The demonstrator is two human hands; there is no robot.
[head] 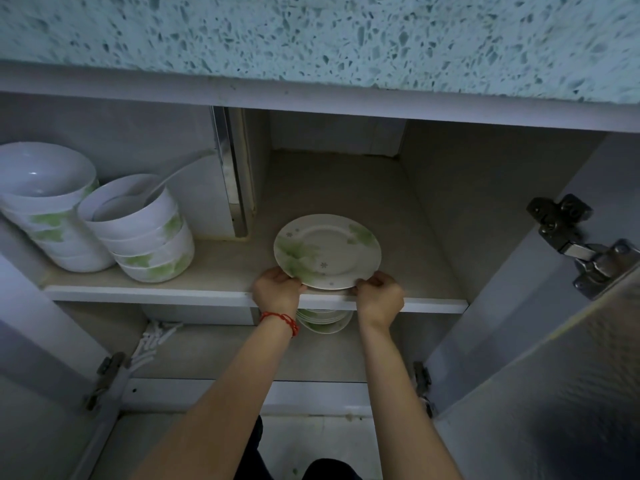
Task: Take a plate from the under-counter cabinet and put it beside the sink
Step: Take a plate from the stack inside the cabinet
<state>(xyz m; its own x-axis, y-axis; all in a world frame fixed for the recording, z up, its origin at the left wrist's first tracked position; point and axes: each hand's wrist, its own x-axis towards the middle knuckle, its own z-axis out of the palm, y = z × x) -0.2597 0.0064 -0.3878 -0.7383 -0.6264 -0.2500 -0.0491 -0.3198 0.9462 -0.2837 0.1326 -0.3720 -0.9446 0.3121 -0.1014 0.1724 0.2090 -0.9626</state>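
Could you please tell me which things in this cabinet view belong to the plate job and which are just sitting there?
In the job: plate, gripped at its near rim by left hand and right hand.

Just there: two bowl stacks, stack of plates on the lower level, door hinge.

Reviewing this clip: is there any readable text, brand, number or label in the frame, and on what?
None readable. The plate held by both hands, left and right, carries only green leaf and small flower patterns. The stacked bowls show the same green print. The door hinge shows no legible marking.
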